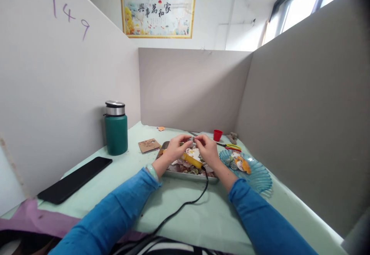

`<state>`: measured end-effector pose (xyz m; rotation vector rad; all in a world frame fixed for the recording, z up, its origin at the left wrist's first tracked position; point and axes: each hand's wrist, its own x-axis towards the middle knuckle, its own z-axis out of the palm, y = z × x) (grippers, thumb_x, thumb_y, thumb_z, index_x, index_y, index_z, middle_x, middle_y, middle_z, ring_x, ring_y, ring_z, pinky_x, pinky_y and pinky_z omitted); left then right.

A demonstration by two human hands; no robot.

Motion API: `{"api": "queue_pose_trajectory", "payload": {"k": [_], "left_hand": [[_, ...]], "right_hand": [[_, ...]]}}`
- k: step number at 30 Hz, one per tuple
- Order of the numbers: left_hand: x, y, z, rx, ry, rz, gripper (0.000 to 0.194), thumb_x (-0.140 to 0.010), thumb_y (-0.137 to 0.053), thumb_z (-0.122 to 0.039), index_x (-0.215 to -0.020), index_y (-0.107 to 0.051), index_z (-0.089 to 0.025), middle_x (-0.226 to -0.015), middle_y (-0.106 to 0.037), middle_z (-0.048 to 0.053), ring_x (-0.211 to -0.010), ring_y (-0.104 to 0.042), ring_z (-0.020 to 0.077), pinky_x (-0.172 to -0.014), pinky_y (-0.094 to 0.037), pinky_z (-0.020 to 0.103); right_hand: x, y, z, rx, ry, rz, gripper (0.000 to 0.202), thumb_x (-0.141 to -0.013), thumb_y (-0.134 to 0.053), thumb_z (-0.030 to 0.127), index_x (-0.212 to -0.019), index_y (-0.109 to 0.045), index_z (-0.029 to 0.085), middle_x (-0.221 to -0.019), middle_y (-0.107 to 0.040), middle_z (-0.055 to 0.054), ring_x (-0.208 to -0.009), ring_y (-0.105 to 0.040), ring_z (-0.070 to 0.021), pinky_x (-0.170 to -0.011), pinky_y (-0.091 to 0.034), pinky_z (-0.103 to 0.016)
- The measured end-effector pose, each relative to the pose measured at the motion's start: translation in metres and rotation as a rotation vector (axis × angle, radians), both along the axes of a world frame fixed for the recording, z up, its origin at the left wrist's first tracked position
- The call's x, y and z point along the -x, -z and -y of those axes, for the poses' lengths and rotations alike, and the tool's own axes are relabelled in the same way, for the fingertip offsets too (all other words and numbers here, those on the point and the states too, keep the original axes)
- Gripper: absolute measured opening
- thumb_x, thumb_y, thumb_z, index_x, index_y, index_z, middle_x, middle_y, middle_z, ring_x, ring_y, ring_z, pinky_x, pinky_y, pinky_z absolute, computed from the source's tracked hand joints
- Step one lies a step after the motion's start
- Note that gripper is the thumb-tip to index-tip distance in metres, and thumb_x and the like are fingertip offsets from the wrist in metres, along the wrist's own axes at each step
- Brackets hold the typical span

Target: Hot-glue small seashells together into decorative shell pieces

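My left hand [177,147] and my right hand [206,149] meet above a metal tray [185,175], fingertips pinched close together. Between them is a small greyish piece [193,139], too small to name. Below the hands, a yellow-handled tool [192,161] with a black cord [185,205] lies across the tray; its tip is hidden. Printed paper pieces [196,153] and brownish scraps fill the tray around it. To the right of my right hand, a blue scalloped glass plate [261,176] holds shell-like pieces and an orange-and-white cutout [244,165].
A green bottle [116,133] and a black phone-like slab [75,178] are at left. Behind the tray are a brown card [149,145], an orange scrap [161,128], a red cup [217,135], yellow-and-red-handled scissors [232,147] and a grey lump [232,137]. Partitions [190,89] enclose the table.
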<state>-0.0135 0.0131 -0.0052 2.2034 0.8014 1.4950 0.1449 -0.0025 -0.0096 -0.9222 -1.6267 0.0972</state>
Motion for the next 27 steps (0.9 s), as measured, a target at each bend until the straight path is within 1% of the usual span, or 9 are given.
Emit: {"api": "queue_pose_trajectory", "payload": {"k": [6, 17, 27], "left_hand": [[0.0005, -0.0028, 0.0036, -0.016, -0.007, -0.006, 0.03, -0.08, -0.054, -0.035, -0.1, -0.063, -0.015, -0.096, -0.066, 0.008, -0.087, -0.06, 0.0172, -0.08, -0.047, 0.029], [0.0005, -0.0016, 0.0022, -0.02, -0.008, -0.007, 0.03, -0.08, -0.054, -0.036, -0.1, -0.063, -0.016, -0.096, -0.066, 0.008, -0.088, -0.06, 0.0178, -0.081, -0.046, 0.03], [0.001, -0.0003, 0.0006, -0.04, -0.003, -0.022, 0.029, -0.081, -0.053, -0.034, -0.101, -0.063, -0.016, -0.097, -0.065, 0.008, -0.089, -0.059, 0.0173, -0.082, -0.046, 0.03]], "right_hand": [[-0.0002, 0.0021, -0.0026, 0.008, 0.001, -0.015, 0.014, -0.081, -0.05, 0.03, -0.08, -0.059, 0.019, -0.068, -0.062, -0.001, -0.061, -0.057, -0.0153, -0.06, -0.045, -0.027], [0.0002, 0.002, -0.0027, 0.014, -0.005, -0.018, 0.016, -0.081, -0.05, 0.032, -0.081, -0.059, 0.019, -0.07, -0.062, -0.002, -0.06, -0.056, -0.0155, -0.058, -0.045, -0.028], [0.0002, 0.0022, -0.0033, 0.023, -0.007, -0.022, 0.012, -0.08, -0.05, 0.028, -0.079, -0.058, 0.02, -0.069, -0.062, -0.001, -0.059, -0.056, -0.0148, -0.058, -0.044, -0.027]]}}
